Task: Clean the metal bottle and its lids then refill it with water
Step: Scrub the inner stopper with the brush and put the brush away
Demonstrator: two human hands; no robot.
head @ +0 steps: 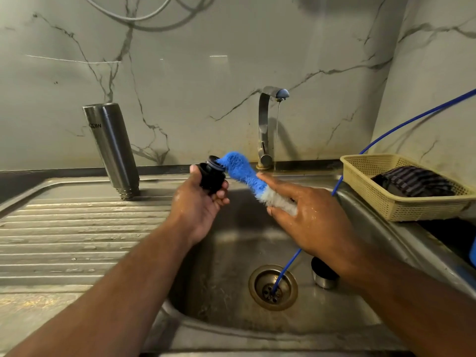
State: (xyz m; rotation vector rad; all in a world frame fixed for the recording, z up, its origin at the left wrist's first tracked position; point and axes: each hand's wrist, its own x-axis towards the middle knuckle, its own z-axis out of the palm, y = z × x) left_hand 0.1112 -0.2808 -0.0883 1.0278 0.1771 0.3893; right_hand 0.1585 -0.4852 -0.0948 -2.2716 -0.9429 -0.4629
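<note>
Steel sink (231, 253) under a marble-patterned wall (206, 60), with a ridged drainboard (77, 228) to its left.

Black lid (212, 176): held over the basin in the left hand (198, 202), fingers and thumb curled round its body, open end turned toward the tap side. Hand wet.

Brush (244, 173): blue bristle tip touching the lid's upper rim, white bristles lower down. The right hand (309, 215) grips it at the white part, forefinger laid along the blue bristles, other fingers wrapped underneath. Handle hidden by the hand. Water drops show on the hand.

Metal bottle (113, 148): standing mouth down on the drainboard near the wall, threaded neck on the steel, well to the left of both hands. It looks tilted; that may be the wide lens.

Second lid (324, 276): steel with a dark top, lying in the basin just right of the drain (273, 287), partly behind the right forearm.

Tap (265, 124): at the back of the sink, a thin stream of water falling from the spout.

Blue tube (386, 130): comes in from the upper right, passes behind the right hand and ends in the drain.

Basket (401, 210): beige plastic, on the right ledge, holding a dark striped cloth (412, 181).
</note>
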